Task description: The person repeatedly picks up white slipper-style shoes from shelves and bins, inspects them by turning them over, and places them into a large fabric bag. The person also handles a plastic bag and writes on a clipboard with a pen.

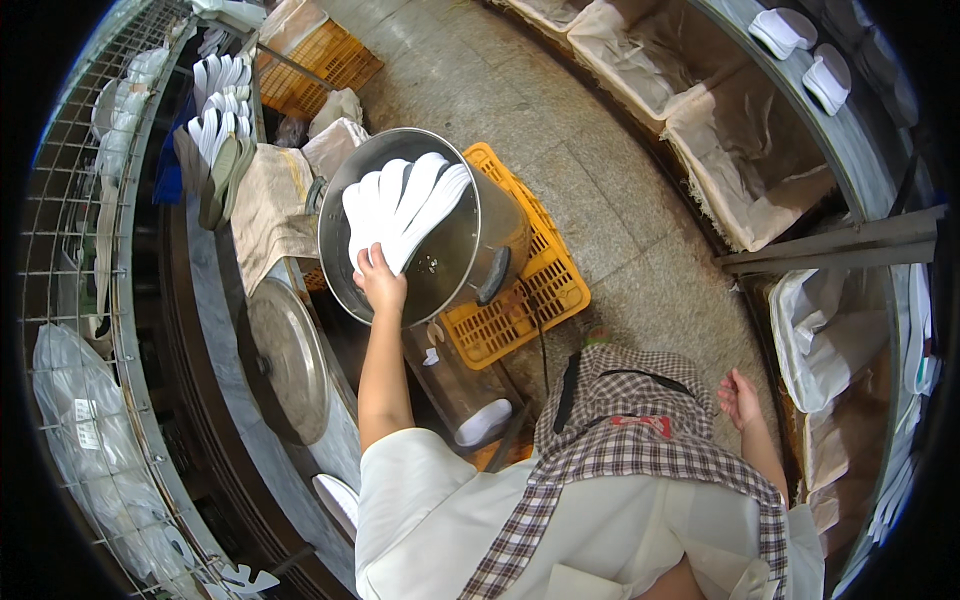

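Observation:
My left hand (380,282) reaches into a large steel pot (455,255) and grips the near ends of several white shoe insoles (405,205), fanned out inside the pot. The pot stands on a yellow plastic crate (520,305). My right hand (740,398) hangs free at my side above the stone floor, fingers loosely apart and holding nothing. I wear a white short-sleeved top and a checked apron (620,440).
A round steel lid (290,360) rests on the curved metal bench at left, beside a cloth and rows of white insoles (220,100). A wire rack (70,300) holds bagged goods. Lined bins (740,160) curve along the right. An orange crate (320,60) sits behind.

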### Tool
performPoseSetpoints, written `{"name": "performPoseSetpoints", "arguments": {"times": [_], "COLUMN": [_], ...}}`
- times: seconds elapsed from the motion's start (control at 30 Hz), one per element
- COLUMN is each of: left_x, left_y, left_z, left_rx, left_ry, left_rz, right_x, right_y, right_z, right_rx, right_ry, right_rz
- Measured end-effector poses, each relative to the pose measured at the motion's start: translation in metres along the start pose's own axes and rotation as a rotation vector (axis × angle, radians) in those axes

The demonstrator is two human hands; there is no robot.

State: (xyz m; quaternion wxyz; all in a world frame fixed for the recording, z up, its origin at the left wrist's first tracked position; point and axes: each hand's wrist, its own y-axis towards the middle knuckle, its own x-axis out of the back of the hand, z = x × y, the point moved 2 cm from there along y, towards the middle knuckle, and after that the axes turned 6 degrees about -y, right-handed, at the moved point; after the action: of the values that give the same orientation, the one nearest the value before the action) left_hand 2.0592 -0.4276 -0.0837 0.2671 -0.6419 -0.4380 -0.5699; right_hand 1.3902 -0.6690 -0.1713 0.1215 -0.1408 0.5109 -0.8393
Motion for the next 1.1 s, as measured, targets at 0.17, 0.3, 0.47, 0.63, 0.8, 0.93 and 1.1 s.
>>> {"name": "performPoseSetpoints", "arguments": {"times": [0.17, 0.3, 0.47, 0.63, 0.8, 0.93, 1.1], "left_x": [0.041, 0.082, 0.129, 0.171, 0.189, 0.181, 0.15], "left_y": [0.011, 0.016, 0.005, -0.004, 0.006, 0.018, -0.02], "left_z": [0.009, 0.012, -0.002, -0.02, -0.048, -0.089, -0.186], "left_rx": [-0.154, -0.207, -0.348, -0.42, -0.383, -0.144, 0.19], "left_ry": [0.03, -0.005, 0.097, 0.192, -0.024, -0.838, -1.582], "left_rz": [-0.11, -0.116, -0.159, -0.249, -0.395, -0.287, 0.319], "right_x": [-0.002, -0.001, 0.001, -0.002, -0.005, 0.012, 0.068], "right_y": [-0.001, 0.001, 0.008, 0.013, 0.011, -0.001, -0.027], "right_z": [-0.001, -0.003, -0.012, -0.017, -0.025, -0.043, -0.115], "right_rx": [-0.009, -0.003, -0.011, -0.013, 0.026, 0.094, 0.149], "right_ry": [-0.014, -0.062, -0.068, -0.049, -0.02, 0.107, 0.335], "right_rz": [-0.001, -0.022, 0.022, 0.038, 0.067, 0.112, -0.013]}}
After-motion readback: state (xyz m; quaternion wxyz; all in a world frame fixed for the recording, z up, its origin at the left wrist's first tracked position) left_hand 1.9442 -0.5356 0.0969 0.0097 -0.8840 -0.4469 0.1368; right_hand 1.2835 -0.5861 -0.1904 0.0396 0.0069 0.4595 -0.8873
